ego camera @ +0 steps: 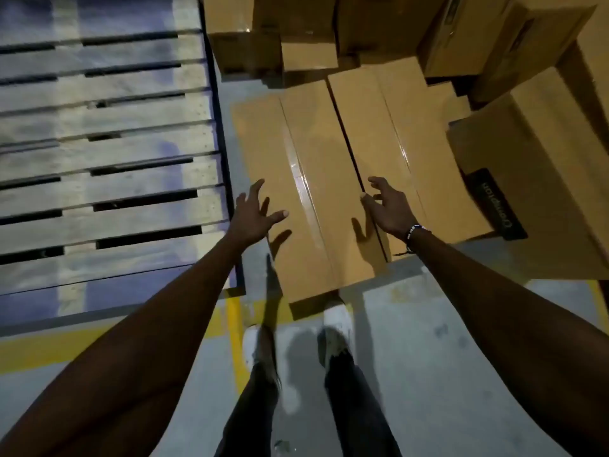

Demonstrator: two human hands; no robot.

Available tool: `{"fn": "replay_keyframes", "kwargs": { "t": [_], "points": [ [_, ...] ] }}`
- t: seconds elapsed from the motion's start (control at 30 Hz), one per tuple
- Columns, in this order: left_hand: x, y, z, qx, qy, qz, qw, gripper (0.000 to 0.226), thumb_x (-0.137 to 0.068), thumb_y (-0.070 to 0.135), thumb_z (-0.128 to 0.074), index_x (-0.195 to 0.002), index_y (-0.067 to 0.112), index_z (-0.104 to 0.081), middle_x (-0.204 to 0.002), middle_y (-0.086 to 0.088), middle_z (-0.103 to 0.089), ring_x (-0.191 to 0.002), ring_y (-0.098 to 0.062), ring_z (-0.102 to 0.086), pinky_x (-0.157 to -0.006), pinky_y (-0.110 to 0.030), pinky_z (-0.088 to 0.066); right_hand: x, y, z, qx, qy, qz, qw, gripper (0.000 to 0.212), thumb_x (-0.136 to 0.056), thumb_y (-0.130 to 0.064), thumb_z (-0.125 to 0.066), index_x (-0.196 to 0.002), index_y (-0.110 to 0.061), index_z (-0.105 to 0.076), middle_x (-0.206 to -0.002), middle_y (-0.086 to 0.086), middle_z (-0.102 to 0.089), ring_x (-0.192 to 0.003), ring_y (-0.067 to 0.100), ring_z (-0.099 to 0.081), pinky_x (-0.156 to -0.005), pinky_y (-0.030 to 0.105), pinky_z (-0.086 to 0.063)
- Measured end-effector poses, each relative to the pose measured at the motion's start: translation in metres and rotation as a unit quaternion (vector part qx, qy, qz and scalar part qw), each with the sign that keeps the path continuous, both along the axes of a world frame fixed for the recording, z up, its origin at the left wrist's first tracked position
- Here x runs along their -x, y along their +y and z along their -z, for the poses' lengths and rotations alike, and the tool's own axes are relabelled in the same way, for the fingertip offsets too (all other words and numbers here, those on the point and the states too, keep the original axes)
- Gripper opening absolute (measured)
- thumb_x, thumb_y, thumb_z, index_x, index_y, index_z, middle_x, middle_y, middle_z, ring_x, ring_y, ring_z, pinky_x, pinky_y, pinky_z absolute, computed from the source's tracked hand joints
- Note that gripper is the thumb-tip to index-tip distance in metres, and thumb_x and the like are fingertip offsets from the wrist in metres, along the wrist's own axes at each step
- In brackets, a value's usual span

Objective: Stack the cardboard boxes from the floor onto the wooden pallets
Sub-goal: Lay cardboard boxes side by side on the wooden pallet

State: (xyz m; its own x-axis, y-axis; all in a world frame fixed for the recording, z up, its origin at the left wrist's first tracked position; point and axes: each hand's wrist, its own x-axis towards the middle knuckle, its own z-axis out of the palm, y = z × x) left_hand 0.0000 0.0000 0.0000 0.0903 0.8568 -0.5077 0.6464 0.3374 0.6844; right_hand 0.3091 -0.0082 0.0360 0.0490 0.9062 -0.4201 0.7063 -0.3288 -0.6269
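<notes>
The person reaches both arms down toward a long cardboard box [306,192] lying flat on the grey floor [428,341], just right of a wooden pallet [105,153]. The left hand [255,214] hovers over the box's left edge with fingers spread, its grip released and holding nothing. The right hand [389,207] sits at the seam between this box and a second box [395,133] lying beside it, fingers loosely bent, not closed on anything. A beaded bracelet [416,230] circles the right wrist. More boxes [461,28] are piled behind and to the right. White shoes [336,319] stand near a yellow floor line [234,324].
</notes>
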Motion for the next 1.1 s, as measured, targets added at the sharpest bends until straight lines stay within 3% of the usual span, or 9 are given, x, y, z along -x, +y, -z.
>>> {"fn": "replay_keyframes", "kwargs": {
  "t": [0.13, 0.27, 0.43, 0.6, 0.73, 0.8, 0.87, 1.0, 1.1],
  "points": [
    [-0.020, -0.004, 0.040, 0.045, 0.015, 0.009, 0.999, 0.115, -0.083, 0.052, -0.082, -0.165, 0.027, -0.005, -0.170, -0.014, -0.018, -0.156, -0.044, -0.007, -0.120, -0.060, -0.023, -0.002, 0.012, 0.032, 0.012, -0.005, -0.016, 1.000, 0.052, -0.106, -0.024, -0.057, -0.152, -0.005, -0.043, -0.140, 0.021, -0.061, -0.127, 0.036, -0.059, -0.102, 0.036, -0.045],
    [-0.022, -0.014, 0.082, 0.056, 0.025, -0.013, 0.998, 0.131, -0.063, 0.077, -0.075, -0.161, 0.038, 0.002, -0.156, -0.023, -0.040, -0.136, -0.046, -0.048, -0.107, -0.059, -0.046, -0.001, 0.018, 0.055, 0.026, -0.002, -0.027, 0.999, 0.053, -0.104, -0.022, -0.059, -0.152, -0.005, -0.043, -0.145, 0.018, -0.058, -0.133, 0.031, -0.056, -0.107, 0.035, -0.043],
    [-0.019, -0.030, 0.083, -0.008, 0.005, -0.037, 0.999, 0.120, -0.078, 0.040, -0.088, -0.165, 0.025, -0.007, -0.164, -0.014, -0.032, -0.147, -0.034, -0.035, -0.112, -0.045, -0.035, 0.001, 0.016, 0.078, 0.002, -0.028, -0.023, 0.999, 0.058, -0.098, -0.027, -0.066, -0.149, -0.006, -0.048, -0.144, 0.015, -0.057, -0.132, 0.032, -0.052, -0.111, 0.052, -0.043],
    [-0.009, -0.040, 0.085, -0.039, -0.024, -0.091, 0.995, 0.120, -0.080, 0.030, -0.089, -0.165, 0.014, -0.007, -0.169, -0.009, -0.024, -0.151, -0.026, -0.031, -0.117, -0.036, -0.031, 0.013, 0.016, 0.085, 0.002, -0.014, -0.033, 0.999, 0.072, -0.087, -0.042, -0.069, -0.149, -0.014, -0.047, -0.142, 0.012, -0.060, -0.127, 0.037, -0.055, -0.108, 0.057, -0.043],
    [-0.016, -0.049, 0.082, -0.013, -0.063, -0.152, 0.986, 0.121, -0.082, 0.022, -0.088, -0.164, 0.012, 0.001, -0.159, -0.011, -0.041, -0.132, -0.013, -0.044, -0.107, -0.029, -0.037, 0.015, 0.009, 0.086, 0.032, 0.040, -0.035, 0.998, 0.091, -0.086, -0.028, -0.082, -0.160, -0.020, -0.031, -0.163, 0.003, -0.039, -0.146, 0.028, -0.038, -0.118, 0.038, -0.034],
    [-0.023, -0.053, 0.083, 0.019, -0.083, -0.192, 0.978, 0.118, -0.085, 0.023, -0.086, -0.164, 0.013, 0.001, -0.155, -0.013, -0.046, -0.133, -0.020, -0.049, -0.104, -0.028, -0.039, 0.013, 0.005, 0.090, 0.034, 0.057, -0.036, 0.997, 0.099, -0.084, -0.024, -0.085, -0.163, -0.021, -0.024, -0.167, 0.000, -0.030, -0.151, 0.022, -0.029, -0.114, 0.031, -0.028],
    [-0.028, -0.054, 0.085, 0.023, -0.099, -0.214, 0.971, 0.110, -0.085, 0.024, -0.085, -0.163, 0.015, -0.007, -0.153, -0.012, -0.048, -0.134, -0.025, -0.051, -0.101, -0.029, -0.040, 0.009, 0.004, 0.095, 0.021, 0.062, -0.041, 0.997, 0.103, -0.082, -0.022, -0.087, -0.163, -0.021, -0.024, -0.168, -0.001, -0.028, -0.152, 0.021, -0.027, -0.113, 0.029, -0.026],
    [-0.022, -0.055, 0.077, 0.013, -0.115, -0.233, 0.966, 0.104, -0.086, 0.022, -0.084, -0.162, 0.016, -0.014, -0.151, -0.009, -0.047, -0.124, -0.014, -0.046, -0.099, -0.028, -0.039, 0.011, 0.003, 0.089, 0.015, 0.072, -0.055, 0.996, 0.104, -0.080, -0.021, -0.088, -0.163, -0.022, -0.025, -0.167, -0.002, -0.029, -0.151, 0.019, -0.028, -0.116, 0.032, -0.028],
    [-0.006, -0.059, 0.064, -0.004, -0.116, -0.245, 0.963, 0.102, -0.085, 0.024, -0.085, -0.162, 0.020, -0.017, -0.151, -0.007, -0.048, -0.130, -0.021, -0.050, -0.105, -0.034, -0.042, 0.024, 0.003, 0.075, 0.006, 0.086, -0.068, 0.994, 0.102, -0.081, -0.022, -0.087, -0.162, -0.024, -0.026, -0.167, -0.003, -0.029, -0.149, 0.013, -0.026, -0.115, 0.032, -0.027]
  ]
}}
